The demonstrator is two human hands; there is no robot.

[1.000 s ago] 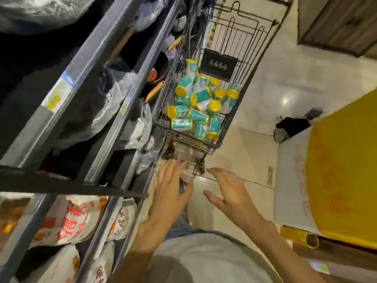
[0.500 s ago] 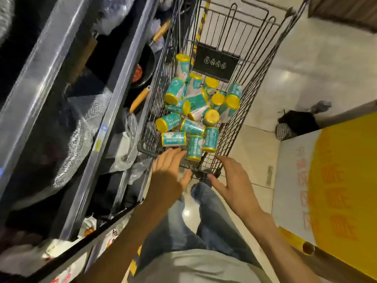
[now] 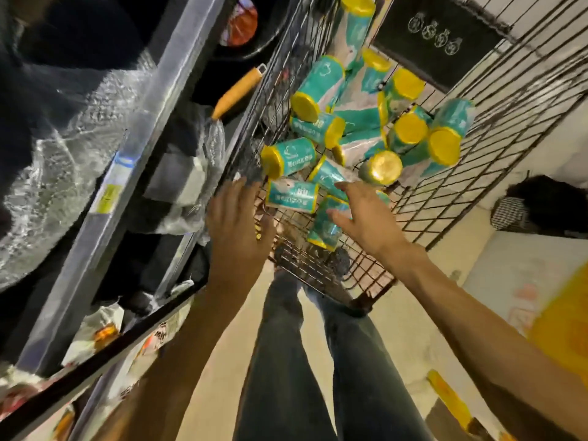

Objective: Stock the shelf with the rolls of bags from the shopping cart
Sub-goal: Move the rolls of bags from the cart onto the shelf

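Since the shopping cart [image 3: 477, 128] at one o'clock holds the rolls of bags [image 3: 343, 128] in a loose heap, I'd take the nearest roll [image 3: 291, 192] around its middle, so neighbours stay put. The shelf [image 3: 133, 173] runs along nine o'clock. Both the left hand [image 3: 237, 218] and right hand [image 3: 362, 214] reach forward, fingers spread wide, holding nothing.

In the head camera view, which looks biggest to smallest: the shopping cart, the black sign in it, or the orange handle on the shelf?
1. shopping cart
2. black sign
3. orange handle
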